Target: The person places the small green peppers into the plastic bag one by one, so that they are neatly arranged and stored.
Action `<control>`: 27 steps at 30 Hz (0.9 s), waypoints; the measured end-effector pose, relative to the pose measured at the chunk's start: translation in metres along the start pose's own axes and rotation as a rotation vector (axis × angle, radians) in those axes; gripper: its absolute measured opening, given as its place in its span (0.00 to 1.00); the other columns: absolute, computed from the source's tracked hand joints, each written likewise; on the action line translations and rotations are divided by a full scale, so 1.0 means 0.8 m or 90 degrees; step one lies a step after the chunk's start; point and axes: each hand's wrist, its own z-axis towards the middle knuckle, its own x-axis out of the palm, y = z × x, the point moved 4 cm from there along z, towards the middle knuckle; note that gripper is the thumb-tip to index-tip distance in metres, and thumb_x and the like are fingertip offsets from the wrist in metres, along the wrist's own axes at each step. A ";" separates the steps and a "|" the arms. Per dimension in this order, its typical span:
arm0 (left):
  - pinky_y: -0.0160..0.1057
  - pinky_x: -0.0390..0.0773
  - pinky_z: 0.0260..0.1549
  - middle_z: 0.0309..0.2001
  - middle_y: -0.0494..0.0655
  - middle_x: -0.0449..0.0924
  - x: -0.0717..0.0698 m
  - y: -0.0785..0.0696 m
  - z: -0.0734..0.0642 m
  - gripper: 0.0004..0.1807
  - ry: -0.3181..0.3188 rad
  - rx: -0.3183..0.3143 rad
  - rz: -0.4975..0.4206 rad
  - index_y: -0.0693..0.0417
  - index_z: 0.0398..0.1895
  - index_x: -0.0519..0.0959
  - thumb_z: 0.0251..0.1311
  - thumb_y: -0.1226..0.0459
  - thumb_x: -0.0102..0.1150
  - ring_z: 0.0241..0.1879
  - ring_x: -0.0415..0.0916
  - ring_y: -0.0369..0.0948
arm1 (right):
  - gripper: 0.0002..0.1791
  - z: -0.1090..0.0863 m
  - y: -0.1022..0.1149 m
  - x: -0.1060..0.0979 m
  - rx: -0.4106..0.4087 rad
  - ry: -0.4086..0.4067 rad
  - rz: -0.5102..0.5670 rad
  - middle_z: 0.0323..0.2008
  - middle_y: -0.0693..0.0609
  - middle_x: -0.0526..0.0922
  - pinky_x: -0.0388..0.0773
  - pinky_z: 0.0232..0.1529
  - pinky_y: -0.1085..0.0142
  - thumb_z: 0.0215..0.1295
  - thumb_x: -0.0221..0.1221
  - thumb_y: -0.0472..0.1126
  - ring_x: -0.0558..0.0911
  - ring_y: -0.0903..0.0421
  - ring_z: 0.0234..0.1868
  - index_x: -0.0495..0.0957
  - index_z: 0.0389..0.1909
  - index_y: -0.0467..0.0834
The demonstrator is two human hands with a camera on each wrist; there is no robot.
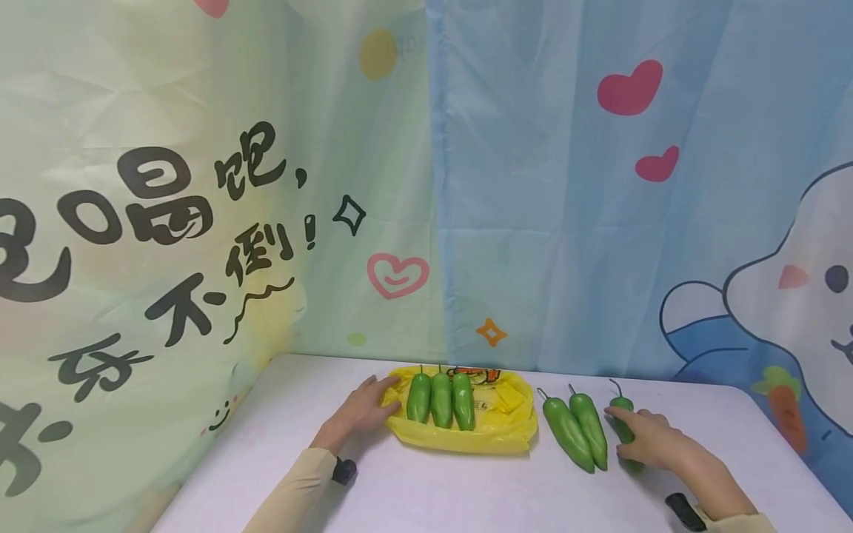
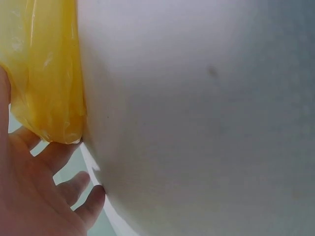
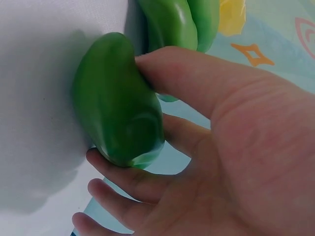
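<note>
A yellow plastic bag (image 1: 460,442) lies spread on the white table with three green peppers (image 1: 442,400) side by side on it. My left hand (image 1: 364,403) holds the bag's left edge; in the left wrist view the thumb is mostly cut off, and the fingers (image 2: 59,155) lie against the bag's end. On the right, my right hand (image 1: 649,437) grips a single green pepper (image 3: 115,103) between thumb and fingers, its stem pointing away toward the curtain. Two other green peppers (image 1: 578,429) lie together between that hand and the bag.
Behind the table (image 1: 480,492) hangs a printed curtain (image 1: 513,185) with hearts, lettering and a cartoon animal. It meets the table's back edge close behind the bag and the peppers. Each wrist wears a dark band.
</note>
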 end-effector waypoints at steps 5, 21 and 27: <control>0.67 0.60 0.71 0.71 0.54 0.71 -0.001 -0.003 0.000 0.31 0.000 -0.017 0.002 0.43 0.73 0.68 0.67 0.49 0.54 0.76 0.57 0.60 | 0.39 0.001 0.000 -0.002 -0.001 0.003 -0.002 0.52 0.22 0.73 0.78 0.45 0.31 0.57 0.68 0.44 0.76 0.30 0.49 0.68 0.68 0.35; 0.66 0.59 0.72 0.71 0.53 0.71 -0.004 -0.005 -0.001 0.31 0.001 -0.012 -0.002 0.43 0.73 0.69 0.66 0.49 0.54 0.76 0.56 0.60 | 0.38 -0.001 0.010 -0.022 -0.023 -0.006 -0.021 0.54 0.20 0.72 0.76 0.46 0.28 0.59 0.67 0.45 0.75 0.26 0.51 0.67 0.68 0.35; 0.66 0.60 0.72 0.71 0.53 0.71 -0.004 -0.006 -0.002 0.31 0.003 -0.013 -0.003 0.43 0.73 0.68 0.66 0.49 0.54 0.76 0.56 0.59 | 0.38 -0.002 0.015 -0.025 -0.021 -0.008 -0.019 0.53 0.21 0.73 0.78 0.45 0.31 0.59 0.66 0.44 0.76 0.29 0.50 0.66 0.69 0.35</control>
